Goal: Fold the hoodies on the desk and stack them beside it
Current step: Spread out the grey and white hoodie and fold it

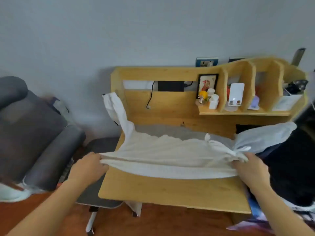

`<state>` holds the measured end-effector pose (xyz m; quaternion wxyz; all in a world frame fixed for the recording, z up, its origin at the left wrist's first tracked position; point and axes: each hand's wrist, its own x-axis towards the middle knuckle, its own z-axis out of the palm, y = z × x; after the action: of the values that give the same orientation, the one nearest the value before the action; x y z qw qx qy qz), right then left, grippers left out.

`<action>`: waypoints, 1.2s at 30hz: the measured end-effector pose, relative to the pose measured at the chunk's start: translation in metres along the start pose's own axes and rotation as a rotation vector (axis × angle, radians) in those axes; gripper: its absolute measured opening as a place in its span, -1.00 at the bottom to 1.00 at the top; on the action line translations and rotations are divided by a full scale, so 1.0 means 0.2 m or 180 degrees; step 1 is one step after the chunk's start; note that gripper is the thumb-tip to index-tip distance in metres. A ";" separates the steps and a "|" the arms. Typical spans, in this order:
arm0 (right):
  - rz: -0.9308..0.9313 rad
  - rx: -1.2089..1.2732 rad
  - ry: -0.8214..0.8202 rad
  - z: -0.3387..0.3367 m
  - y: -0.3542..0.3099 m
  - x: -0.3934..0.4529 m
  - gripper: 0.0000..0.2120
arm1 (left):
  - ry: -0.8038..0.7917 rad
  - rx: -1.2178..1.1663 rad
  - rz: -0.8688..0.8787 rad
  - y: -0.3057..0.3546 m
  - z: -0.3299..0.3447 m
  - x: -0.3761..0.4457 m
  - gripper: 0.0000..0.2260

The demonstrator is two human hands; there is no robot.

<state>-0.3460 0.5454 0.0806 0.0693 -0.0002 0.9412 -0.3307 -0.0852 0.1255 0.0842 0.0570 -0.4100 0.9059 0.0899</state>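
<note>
Left hand: the left hand (91, 165) pinches the near-left edge of the cream-white cotton hoodie (163, 155), fingers curled round gathered cloth.
Right hand: the right hand (250, 165) grips the near-right edge by the drawstrings, likewise closed on fabric.
Hoodie: stretched across the pale wooden desk (170, 191), one sleeve up against the back panel.
Grey garment: a grey fabric piece (170, 131) lies beneath, farther back.
Advice: keep both edges level and taut, lay the fold down evenly, then tuck the raised sleeve in.
</note>
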 end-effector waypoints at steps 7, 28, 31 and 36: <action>0.0657 -0.2114 -0.1633 0.47 0.82 -0.23 -0.44 | 0.0040 -0.0996 -0.0575 -0.08 0.69 -0.40 -0.88; -0.0656 0.4959 0.0213 -0.88 -1.20 0.37 -0.75 | 0.1600 -0.5507 0.0407 0.59 -1.32 0.48 -0.82; -0.0972 0.5152 0.0322 -0.96 -1.20 0.33 -0.72 | 0.1977 -0.5009 0.0415 0.59 -1.49 0.41 -0.83; -0.0629 0.5206 0.0519 -0.76 -0.91 0.20 -0.73 | 0.2425 -0.5888 0.0371 0.50 -1.20 0.24 -0.79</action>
<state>-0.4133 0.4961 0.3048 -0.0503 -0.0084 0.4013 -0.9145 -0.1997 0.1055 0.3228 -0.5827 -0.2496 0.4564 0.6244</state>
